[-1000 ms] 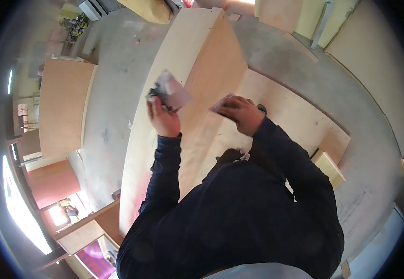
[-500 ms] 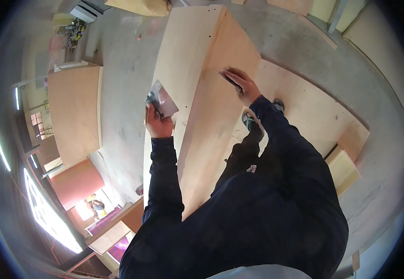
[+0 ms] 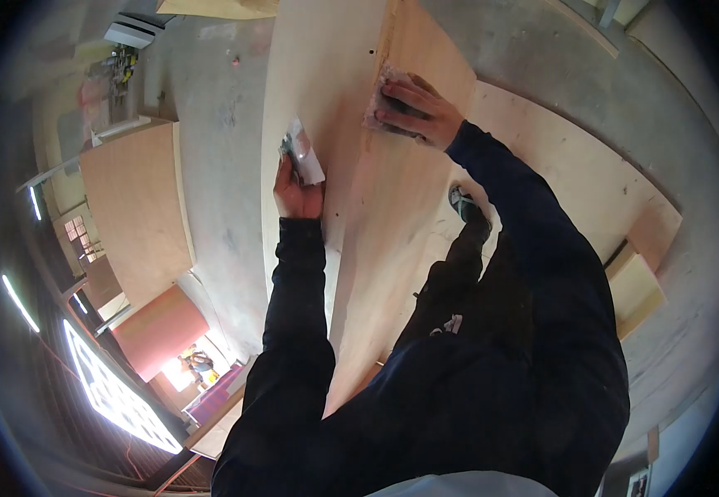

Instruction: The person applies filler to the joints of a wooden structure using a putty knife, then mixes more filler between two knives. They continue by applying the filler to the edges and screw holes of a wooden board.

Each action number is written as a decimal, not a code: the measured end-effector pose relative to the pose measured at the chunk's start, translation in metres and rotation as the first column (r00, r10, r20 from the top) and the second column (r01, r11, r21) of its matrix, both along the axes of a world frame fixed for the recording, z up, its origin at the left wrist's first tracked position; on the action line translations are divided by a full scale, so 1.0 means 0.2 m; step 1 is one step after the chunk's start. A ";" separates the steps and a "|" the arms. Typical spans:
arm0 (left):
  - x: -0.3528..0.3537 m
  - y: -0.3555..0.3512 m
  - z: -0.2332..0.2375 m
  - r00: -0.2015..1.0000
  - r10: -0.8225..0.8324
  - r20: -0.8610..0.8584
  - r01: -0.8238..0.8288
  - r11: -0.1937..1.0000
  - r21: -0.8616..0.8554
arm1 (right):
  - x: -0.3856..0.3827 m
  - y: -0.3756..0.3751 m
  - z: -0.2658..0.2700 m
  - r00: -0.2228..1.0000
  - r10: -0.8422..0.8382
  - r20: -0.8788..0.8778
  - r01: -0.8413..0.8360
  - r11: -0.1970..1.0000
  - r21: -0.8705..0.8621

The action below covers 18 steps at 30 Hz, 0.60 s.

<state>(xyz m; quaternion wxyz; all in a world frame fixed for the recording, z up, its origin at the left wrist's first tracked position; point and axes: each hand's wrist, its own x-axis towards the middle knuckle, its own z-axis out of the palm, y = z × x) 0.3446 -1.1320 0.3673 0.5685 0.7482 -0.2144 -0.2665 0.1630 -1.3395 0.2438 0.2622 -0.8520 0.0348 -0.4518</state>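
Observation:
My left hand is closed around a flat, shiny putty blade, held up over the pale panel with a greyish smear along its left side. My right hand presses a second flat scraper blade against the long edge of the plywood box, fingers laid over its face. This blade looks smeared and pinkish. The box has a pale panel on its left side and a dark hole near the edge.
My foot stands on or beside a wide plywood sheet. A small wooden box piece lies at the right. Another plywood cabinet stands left across the grey floor. A distant person shows lower left.
My right hand has moved left and up, from above the plywood to the box's edge, its blade now flat against it. My left hand's blade has turned and shifted slightly right and up.

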 end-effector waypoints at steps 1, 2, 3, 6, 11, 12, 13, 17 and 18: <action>0.03 0.02 -0.01 0.999 -0.037 0.032 0.036 0.999 0.036 | 0.03 0.01 -0.04 1.000 0.011 0.022 -0.011 1.000 0.003; 0.05 0.04 -0.03 0.995 -0.076 0.061 0.071 0.994 0.077 | 0.06 0.03 -0.07 0.999 0.021 0.043 -0.021 1.000 0.010; 0.04 0.03 -0.01 0.995 -0.081 0.060 0.075 0.993 0.086 | 0.06 0.05 -0.09 0.999 0.016 0.044 -0.017 1.000 0.019; 0.02 0.01 0.01 0.924 -0.181 0.336 0.092 0.960 0.264 | 0.05 0.09 -0.12 0.998 0.045 0.035 -0.048 0.995 0.085; 0.14 0.06 -0.09 0.998 0.001 -0.056 -0.004 0.998 -0.060 | -0.05 0.21 -0.02 1.000 0.005 0.024 -0.012 0.954 0.301; 0.11 0.07 -0.09 0.999 0.001 -0.054 -0.004 0.998 -0.061 | -0.06 0.28 0.00 1.000 0.005 0.025 -0.012 0.954 0.300; 0.09 0.06 -0.08 0.999 0.007 0.032 -0.007 1.000 -0.006 | -0.03 0.37 0.03 0.988 0.003 0.155 -0.099 0.780 0.618; 0.14 0.08 -0.10 0.749 -0.265 0.607 0.085 0.948 0.308 | 0.07 0.48 0.10 0.941 -0.292 0.168 0.097 0.711 0.697; 0.14 0.09 -0.09 0.750 -0.266 0.606 0.086 0.947 0.309 | 0.10 0.50 0.13 0.941 -0.293 0.166 0.098 0.710 0.698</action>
